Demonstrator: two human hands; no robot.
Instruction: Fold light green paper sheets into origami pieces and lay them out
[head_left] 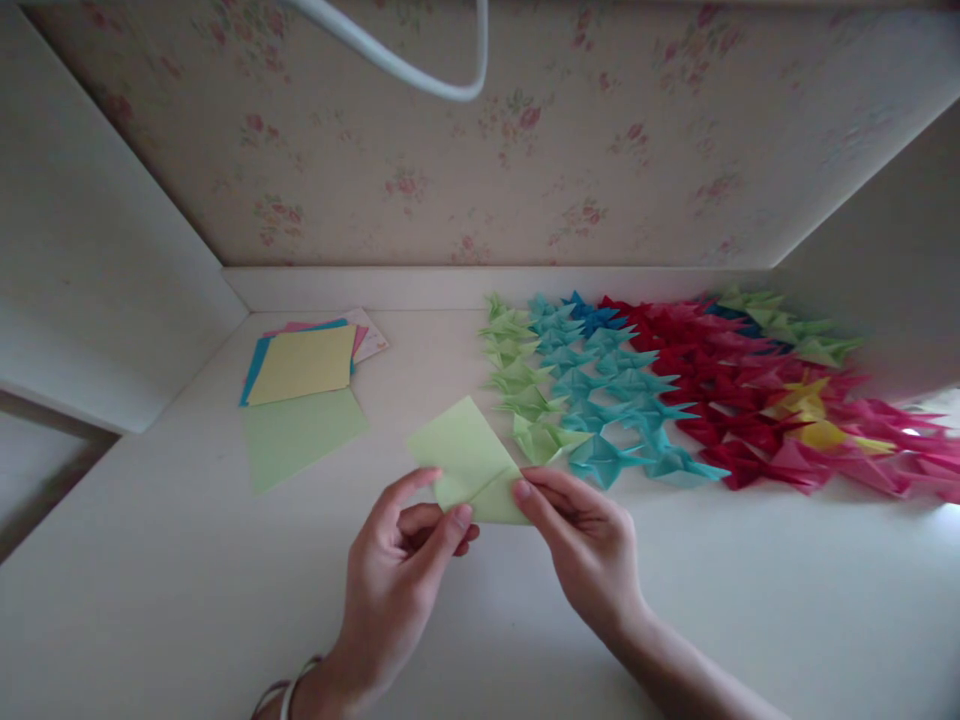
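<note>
And there on the left wrist [334, 685] — slim bands, worn close together! One shows white [286, 700], a narrow rounded loop; just beside it runs another, thinner strand [268, 690] with a darker edge, its detail blurred at the bottom of the view. The left hand [409, 575] is bare, slender-fingered, and so is the right hand [585, 545] — bare right along the forearm [675, 655].

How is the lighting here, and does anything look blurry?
Head view: dim, soft light, with a bright patch at the right edge beside the pink folded papers; head view again: the wallpaper flowers look blurry, while the held green sheet looks clearer.
</note>
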